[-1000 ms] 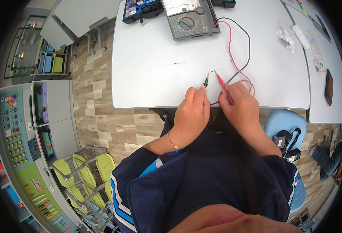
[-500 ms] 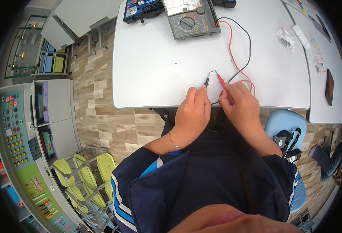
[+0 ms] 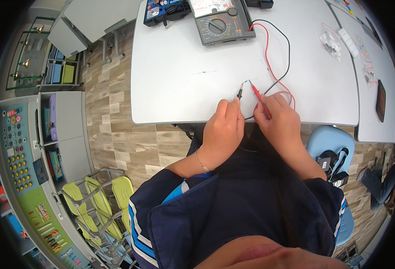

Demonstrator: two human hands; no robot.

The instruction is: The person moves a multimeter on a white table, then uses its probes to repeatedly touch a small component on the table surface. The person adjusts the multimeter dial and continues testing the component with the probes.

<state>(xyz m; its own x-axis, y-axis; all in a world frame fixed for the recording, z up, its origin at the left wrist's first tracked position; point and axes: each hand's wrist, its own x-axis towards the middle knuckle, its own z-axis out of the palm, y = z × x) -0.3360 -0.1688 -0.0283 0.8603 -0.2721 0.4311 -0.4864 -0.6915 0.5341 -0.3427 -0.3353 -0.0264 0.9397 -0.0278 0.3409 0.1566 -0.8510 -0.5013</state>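
My left hand (image 3: 223,130) is closed on a black test probe (image 3: 239,93), its tip at the left side of a small blue resistor (image 3: 246,81) on the white table (image 3: 175,96). In my closed right hand (image 3: 280,117) is a red test probe (image 3: 257,93), tip at the resistor's right side. Whether both tips truly touch the leads is too fine to tell. Red and black leads run to an analog multimeter (image 3: 217,26) at the far side. A second resistor (image 3: 204,72) lies to the left, and a third (image 3: 267,65) lies beside the red lead.
A black-and-blue kit box (image 3: 164,12) stands left of the multimeter. Clear bags of small parts (image 3: 330,44) and a dark phone (image 3: 380,101) lie at the right. A blue chair (image 3: 325,143) holding black items is by the table's front edge. Another person's legs (image 3: 377,186) show at far right.
Both hands and probes stay almost where they were, with the tips still at the same resistor. The whole view has shifted very slightly.
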